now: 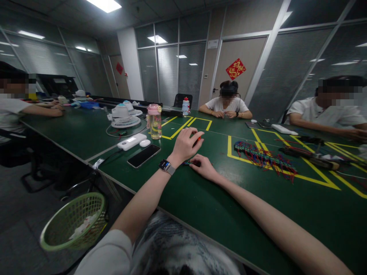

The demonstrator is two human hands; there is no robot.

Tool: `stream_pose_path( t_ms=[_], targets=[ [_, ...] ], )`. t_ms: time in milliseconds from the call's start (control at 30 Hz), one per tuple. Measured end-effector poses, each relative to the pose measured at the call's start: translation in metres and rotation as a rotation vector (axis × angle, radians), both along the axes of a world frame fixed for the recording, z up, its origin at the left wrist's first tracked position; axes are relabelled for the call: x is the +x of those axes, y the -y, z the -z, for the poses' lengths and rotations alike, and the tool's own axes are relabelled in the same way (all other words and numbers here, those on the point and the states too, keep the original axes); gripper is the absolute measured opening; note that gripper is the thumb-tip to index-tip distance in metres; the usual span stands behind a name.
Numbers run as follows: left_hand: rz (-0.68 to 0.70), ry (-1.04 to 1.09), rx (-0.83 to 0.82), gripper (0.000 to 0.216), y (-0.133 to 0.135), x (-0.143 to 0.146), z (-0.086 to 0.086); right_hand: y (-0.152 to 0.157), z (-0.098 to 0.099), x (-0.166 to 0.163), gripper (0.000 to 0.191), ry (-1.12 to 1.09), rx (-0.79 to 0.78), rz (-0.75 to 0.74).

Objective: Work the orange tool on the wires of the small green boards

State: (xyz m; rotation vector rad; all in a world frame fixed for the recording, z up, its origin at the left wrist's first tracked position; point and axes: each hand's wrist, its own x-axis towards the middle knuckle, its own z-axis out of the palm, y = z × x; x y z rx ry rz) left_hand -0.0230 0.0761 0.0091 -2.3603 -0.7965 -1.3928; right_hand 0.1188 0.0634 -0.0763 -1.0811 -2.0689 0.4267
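Note:
My left hand (186,144), with a watch (164,165) at its wrist, is raised above the table with its fingers curled. A small orange-red thing (199,138) shows at its fingertips, mostly hidden, so its kind is unclear. Lower and closer to me, my right hand (204,168) rests on the table, thumb and fingers pinched at a small green circuit board (186,163). Only the left end of that board shows past the fingers. To the right lies a long row of similar boards with red and blue wires (265,156).
Left of my hands are a black phone (143,156), a white power strip (132,141), a pink-lidded bottle (155,122) and white fans (124,116). Yellow tape (229,147) marks the green table (183,202). A green basket (73,221) stands on the floor. Several people sit around.

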Motion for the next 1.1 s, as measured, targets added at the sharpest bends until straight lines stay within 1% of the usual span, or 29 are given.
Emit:
stream_pose_path(
  t_ms=[167, 300, 367, 467, 533, 567, 600, 667, 733, 767, 800, 833, 933, 967, 1000, 1033, 1100],
  targets=[
    [0.249, 0.255, -0.272, 0.032, -0.001, 0.003, 0.001, 0.001, -0.001, 0.000, 0.009, 0.003, -0.005, 0.008],
    [0.378, 0.419, -0.476, 0.031, -0.008, 0.004, 0.005, 0.001, -0.002, 0.000, 0.010, 0.007, -0.015, 0.007],
    [0.379, 0.465, -0.497, 0.028, -0.009, 0.004, 0.006, 0.002, -0.002, 0.000, 0.011, 0.003, -0.018, 0.004],
    [0.266, 0.490, -0.438, 0.022, -0.006, 0.002, 0.005, 0.002, -0.002, 0.000, 0.012, 0.001, -0.020, 0.005],
    [0.192, 0.490, -0.409, 0.022, -0.004, 0.000, 0.004, 0.002, -0.002, 0.000, 0.012, 0.005, -0.019, 0.011],
    [0.178, 0.488, -0.400, 0.024, -0.003, -0.001, 0.004, 0.002, -0.002, 0.000, 0.012, 0.006, -0.019, 0.011],
    [0.186, 0.484, -0.399, 0.026, -0.003, -0.002, 0.004, 0.002, -0.002, 0.000, 0.012, 0.006, -0.018, 0.011],
    [0.273, 0.493, -0.447, 0.030, -0.003, -0.003, 0.004, 0.001, -0.002, 0.000, 0.011, 0.007, -0.016, 0.009],
    [0.391, 0.521, -0.562, 0.033, -0.003, -0.004, 0.004, 0.001, -0.001, 0.000, 0.011, 0.006, -0.013, 0.011],
    [0.429, 0.531, -0.611, 0.033, -0.002, -0.004, 0.005, 0.001, -0.001, 0.000, 0.011, 0.006, -0.010, 0.014],
    [0.436, 0.534, -0.632, 0.032, -0.001, -0.005, 0.005, 0.000, -0.001, -0.001, 0.011, 0.006, -0.007, 0.018],
    [0.411, 0.531, -0.620, 0.030, 0.000, -0.005, 0.005, 0.000, -0.001, -0.001, 0.011, 0.007, -0.002, 0.019],
    [0.263, 0.515, -0.496, 0.025, 0.003, -0.006, 0.005, 0.001, -0.002, -0.001, 0.010, 0.016, 0.007, 0.023],
    [0.236, 0.514, -0.473, 0.024, 0.003, -0.006, 0.005, 0.001, -0.002, -0.001, 0.011, 0.018, 0.006, 0.022],
    [0.242, 0.520, -0.475, 0.025, 0.002, -0.006, 0.005, 0.001, -0.002, -0.001, 0.011, 0.018, 0.003, 0.022],
    [0.281, 0.535, -0.502, 0.028, 0.001, -0.006, 0.006, 0.001, -0.002, -0.001, 0.012, 0.016, -0.003, 0.022],
    [0.417, 0.573, -0.607, 0.033, -0.001, -0.006, 0.006, 0.001, -0.003, -0.001, 0.013, 0.012, -0.012, 0.021]
  ],
)
